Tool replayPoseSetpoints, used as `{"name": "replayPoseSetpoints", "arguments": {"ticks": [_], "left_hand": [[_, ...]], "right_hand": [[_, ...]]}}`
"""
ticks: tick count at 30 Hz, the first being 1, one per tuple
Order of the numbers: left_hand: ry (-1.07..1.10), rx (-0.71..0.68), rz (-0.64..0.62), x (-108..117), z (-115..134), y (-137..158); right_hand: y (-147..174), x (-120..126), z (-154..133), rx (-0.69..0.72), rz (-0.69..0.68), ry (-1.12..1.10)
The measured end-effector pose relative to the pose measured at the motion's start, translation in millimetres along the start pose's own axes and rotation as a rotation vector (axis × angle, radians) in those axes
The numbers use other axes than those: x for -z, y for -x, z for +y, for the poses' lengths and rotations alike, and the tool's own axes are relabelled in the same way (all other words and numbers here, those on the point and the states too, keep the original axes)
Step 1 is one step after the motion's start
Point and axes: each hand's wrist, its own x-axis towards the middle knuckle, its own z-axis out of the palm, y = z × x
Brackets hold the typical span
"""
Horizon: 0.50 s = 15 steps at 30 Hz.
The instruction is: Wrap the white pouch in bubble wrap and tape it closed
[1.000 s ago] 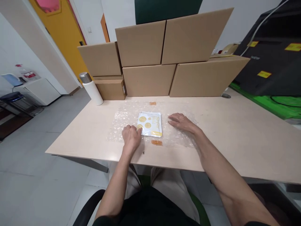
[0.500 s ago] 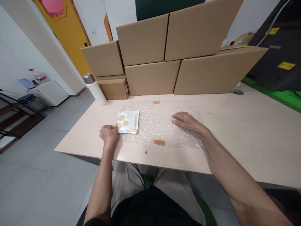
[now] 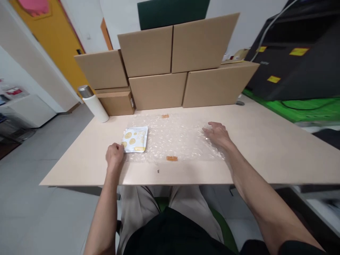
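Observation:
A clear bubble wrap sheet [image 3: 175, 138] lies spread flat on the table, with one strip of orange tape [image 3: 171, 158] at its near edge and another at its far edge. On its left end rests a flat white packet [image 3: 134, 140] with yellow round prints. My left hand [image 3: 115, 154] is closed at the packet's lower left corner, by the sheet's left edge; what its curled fingers pinch is hidden. Over the right part of the sheet is my right hand [image 3: 217, 134], open, thumb and fingers apart; whether it touches the wrap I cannot tell.
Cardboard boxes [image 3: 158, 92] stand stacked along the table's back. A white bottle with a metal cap [image 3: 96, 108] stands at the back left. Beyond the right end, a large black case [image 3: 292, 67] rests on a green surface [image 3: 305, 109]. The table's front edge [image 3: 186, 184] is close to my lap.
My view has turned to the right. My right hand has moved rightward over the bubble wrap, its fingers more spread. My left hand stays by the packet's corner.

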Motion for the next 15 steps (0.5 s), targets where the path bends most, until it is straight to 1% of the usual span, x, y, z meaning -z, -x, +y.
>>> {"name": "replayPoseSetpoints", "arguments": {"ticks": [1, 3, 6, 8, 12, 15], "left_hand": [[-0.001, 0.0, -0.009, 1, 0, -1], [-0.03, 0.027, -0.013, 2, 1, -5], [-0.083, 0.043, -0.03, 2, 2, -10], [-0.098, 0.048, -0.032, 2, 4, -11], [-0.083, 0.034, -0.014, 2, 5, -6], [-0.06, 0.035, -0.018, 2, 5, -3]], "right_hand": [[4, 5, 5, -0.087, 0.029, 0.001], [13, 14, 12, -0.218, 0.041, -0.069], [25, 22, 11, -0.323, 0.016, -0.353], [29, 25, 4, -0.362, -0.065, -0.535], [31, 31, -11, -0.43, -0.268, -0.722], [31, 37, -21, -0.539, -0.35, -0.892]]}}
